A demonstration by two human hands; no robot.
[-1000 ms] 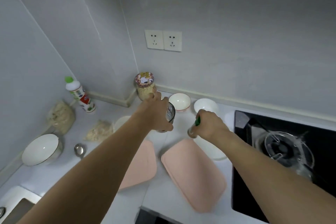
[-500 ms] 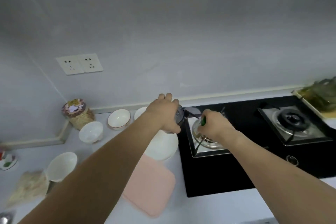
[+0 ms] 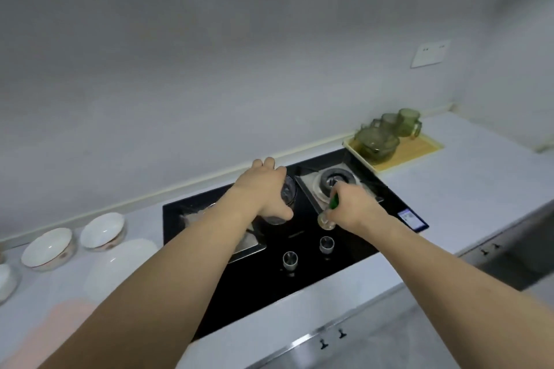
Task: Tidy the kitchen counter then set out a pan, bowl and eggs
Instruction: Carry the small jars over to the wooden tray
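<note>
My left hand is closed round a clear glass jar with a dark lid, held above the black gas hob. In my right hand is a small clear bottle with a green cap, held over the hob's right burner. Two white bowls with patterned sides stand on the white counter at the left. I see no pan and no eggs.
A white plate and a pink mat lie left of the hob. Two knobs sit at the hob's front. A yellow tray with green glassware stands at the back right.
Both hands have carried the jar and the bottle rightward, from the left corner of the counter to above the hob. The view has swung right with them.
</note>
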